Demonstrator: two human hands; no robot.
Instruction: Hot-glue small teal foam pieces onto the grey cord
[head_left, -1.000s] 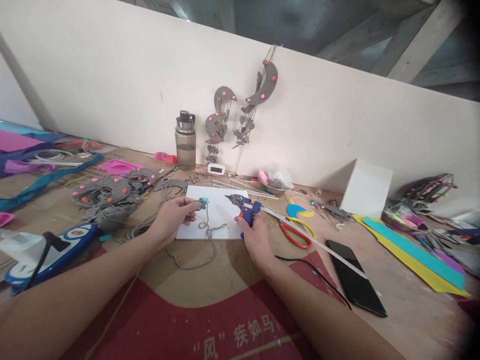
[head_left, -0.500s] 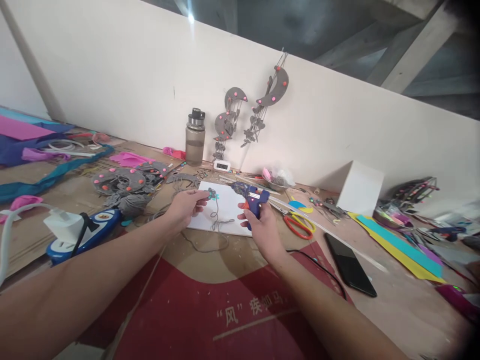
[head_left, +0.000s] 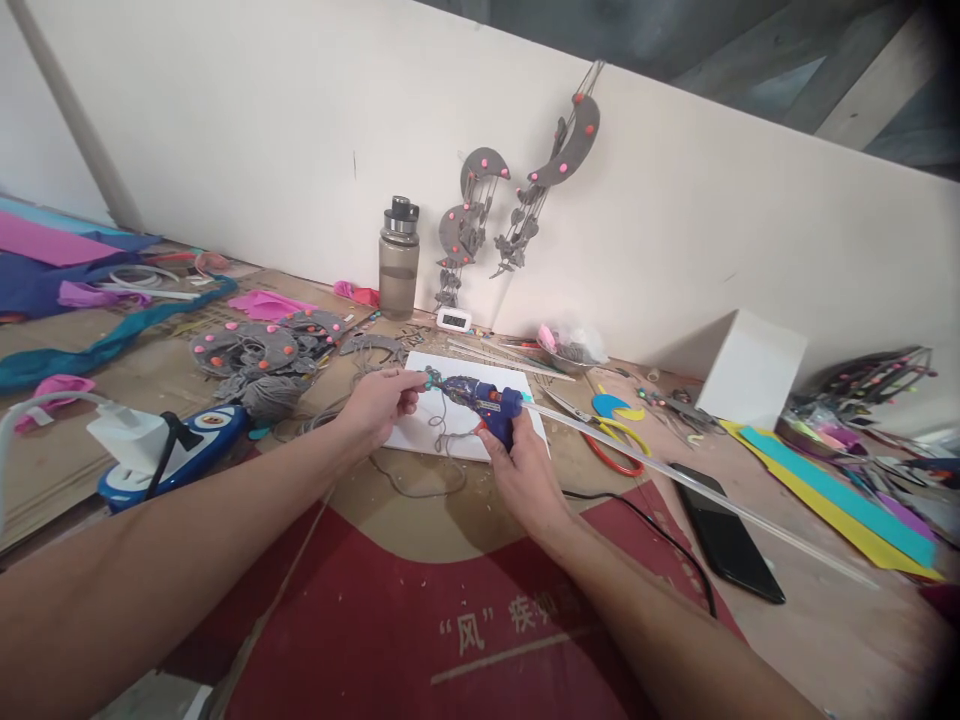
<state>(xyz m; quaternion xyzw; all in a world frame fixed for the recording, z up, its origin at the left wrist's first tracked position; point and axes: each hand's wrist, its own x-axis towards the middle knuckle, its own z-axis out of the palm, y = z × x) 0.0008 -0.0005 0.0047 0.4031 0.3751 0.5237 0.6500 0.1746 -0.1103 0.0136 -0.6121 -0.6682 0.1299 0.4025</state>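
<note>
My right hand (head_left: 523,465) is wrapped round the handle of a blue hot glue gun (head_left: 495,403), whose nozzle points left. A long clear glue stick (head_left: 637,455) sticks out of its back end. My left hand (head_left: 382,408) pinches a small grey piece with turquoise bits (head_left: 432,381), held right at the nozzle tip; whether they touch I cannot tell. Grey yarn (head_left: 442,420) trails from that piece over a white sheet (head_left: 420,437) and onto the cardboard below.
Scissors (head_left: 626,445) and a black phone (head_left: 727,535) lie to the right. Behind stand a water bottle (head_left: 398,265) and a small clock (head_left: 454,319). Grey moon-shaped ornaments (head_left: 574,145) hang on the wall. A blue power strip (head_left: 180,450) sits at left; a black cord (head_left: 660,535) crosses the cardboard.
The glue gun has turned and moved left, bringing its nozzle up to the grey piece. My left hand still pinches that piece. The view has shifted slightly.
</note>
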